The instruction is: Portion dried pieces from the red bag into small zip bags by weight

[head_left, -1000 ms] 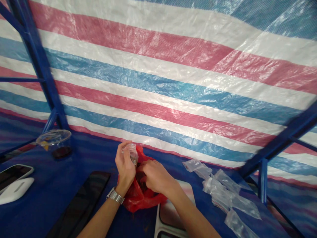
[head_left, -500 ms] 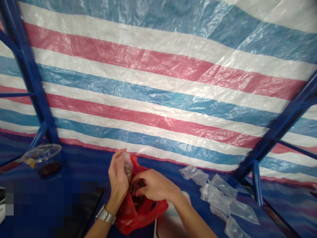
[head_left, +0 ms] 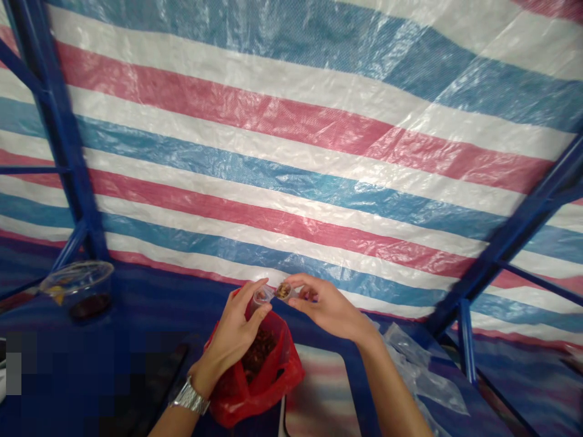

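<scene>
My left hand (head_left: 234,334) and my right hand (head_left: 328,306) meet above a red plastic bag (head_left: 285,388). Between their fingertips, both hands hold a small clear plastic bag (head_left: 273,293) with a few brown pieces (head_left: 283,291) inside. Loose brown pieces, perhaps dried food (head_left: 259,355), fill the open red bag just below my left palm. A metal wristwatch (head_left: 190,397) sits on my left wrist.
A clear plastic cup (head_left: 76,288) with dark contents stands at left on the blue table (head_left: 113,352). Clear plastic bags (head_left: 410,370) lie at right beside a shiny white-edged tray (head_left: 321,394). A striped tarpaulin (head_left: 291,182) on blue steel bars (head_left: 59,121) rises behind.
My right hand has come out of the red bag and now pinches the small clear bag with my left hand. Brown pieces show inside it, and my right forearm covers more of the clear bags.
</scene>
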A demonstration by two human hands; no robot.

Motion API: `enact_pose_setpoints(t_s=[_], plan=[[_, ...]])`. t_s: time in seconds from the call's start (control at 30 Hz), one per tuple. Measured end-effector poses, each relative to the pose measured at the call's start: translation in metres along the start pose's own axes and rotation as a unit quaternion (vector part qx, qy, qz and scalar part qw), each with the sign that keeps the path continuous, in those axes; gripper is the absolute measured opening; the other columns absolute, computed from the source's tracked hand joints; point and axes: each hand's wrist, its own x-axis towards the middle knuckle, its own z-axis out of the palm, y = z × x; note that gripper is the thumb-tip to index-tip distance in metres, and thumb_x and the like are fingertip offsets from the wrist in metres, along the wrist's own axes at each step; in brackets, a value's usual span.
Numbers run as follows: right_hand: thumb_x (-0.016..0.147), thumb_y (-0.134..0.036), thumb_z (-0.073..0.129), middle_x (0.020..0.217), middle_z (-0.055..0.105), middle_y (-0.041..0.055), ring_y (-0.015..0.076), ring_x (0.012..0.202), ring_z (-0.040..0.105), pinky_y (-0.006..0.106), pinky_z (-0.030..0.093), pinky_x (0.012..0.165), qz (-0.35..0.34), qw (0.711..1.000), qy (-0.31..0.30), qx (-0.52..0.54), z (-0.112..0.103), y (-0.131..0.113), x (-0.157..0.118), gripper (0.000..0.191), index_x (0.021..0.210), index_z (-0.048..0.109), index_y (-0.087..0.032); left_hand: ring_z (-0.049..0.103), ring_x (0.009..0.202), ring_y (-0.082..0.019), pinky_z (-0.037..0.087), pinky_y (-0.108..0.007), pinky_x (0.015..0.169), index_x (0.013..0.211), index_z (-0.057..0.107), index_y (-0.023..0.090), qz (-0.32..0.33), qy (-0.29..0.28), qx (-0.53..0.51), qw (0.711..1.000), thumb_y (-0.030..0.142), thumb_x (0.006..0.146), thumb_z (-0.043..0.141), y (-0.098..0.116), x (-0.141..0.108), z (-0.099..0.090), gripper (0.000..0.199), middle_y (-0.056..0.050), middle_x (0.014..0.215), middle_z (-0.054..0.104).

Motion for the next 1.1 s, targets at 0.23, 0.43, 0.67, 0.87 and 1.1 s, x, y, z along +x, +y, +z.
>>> enact_pose_setpoints(t_s=[0.23,0.43,0.67,0.87,1.1], plan=[[0.094,-0.011,0.066,0.116,0.069,0.0054,0.0216,0.111,0.063,0.036,0.048,0.103,-0.083,0.983,0.036,-0.160,0.024,-0.011,0.006,0.039,0.128,0.071,-0.028,0.063,0.126,-0.027,0.046,-0.045,0.112,0.140,0.062,0.029,0.019,-0.033,-0.003,0.999,0.039,0.095,0.064,0.002,-0.001,0.008,0.046,-0.008,0.137,0.069],[0.095,-0.004,0.061,0.119,0.063,0.0059,0.0208,0.109,0.064,0.036,0.049,0.103,-0.077,0.979,0.017,-0.188,0.028,-0.010,0.005,0.049,0.135,0.068,-0.032,0.065,0.120,-0.026,0.050,-0.041,0.107,0.132,0.065,0.029,0.034,-0.042,0.012,0.998,0.029,0.091,0.068,0.002,0.001,0.010,0.042,-0.005,0.130,0.071],[0.095,0.000,0.054,0.125,0.060,0.0062,0.0200,0.116,0.063,0.034,0.048,0.107,-0.098,0.978,0.010,-0.183,0.028,-0.013,0.005,0.053,0.136,0.067,-0.031,0.066,0.120,-0.026,0.048,-0.043,0.108,0.130,0.065,0.030,0.023,-0.037,0.004,0.999,0.027,0.088,0.070,0.003,0.003,0.011,0.042,-0.006,0.130,0.071],[0.095,0.001,0.050,0.136,0.058,0.0070,0.0207,0.125,0.060,0.036,0.047,0.111,-0.120,0.969,0.021,-0.214,0.032,-0.012,0.007,0.056,0.139,0.064,-0.032,0.069,0.118,-0.027,0.049,-0.043,0.109,0.125,0.067,0.025,-0.003,-0.033,-0.037,0.999,0.031,0.086,0.071,0.012,0.006,0.007,0.039,-0.007,0.125,0.074],[0.097,-0.014,0.060,0.127,0.065,0.0078,0.0220,0.121,0.061,0.036,0.047,0.107,-0.094,0.970,0.118,-0.193,0.029,-0.019,0.006,0.034,0.129,0.064,-0.024,0.072,0.109,-0.024,0.052,-0.039,0.103,0.138,0.060,0.020,-0.089,0.012,-0.110,0.990,0.042,0.087,0.070,0.010,0.011,-0.003,0.056,-0.008,0.121,0.076]])
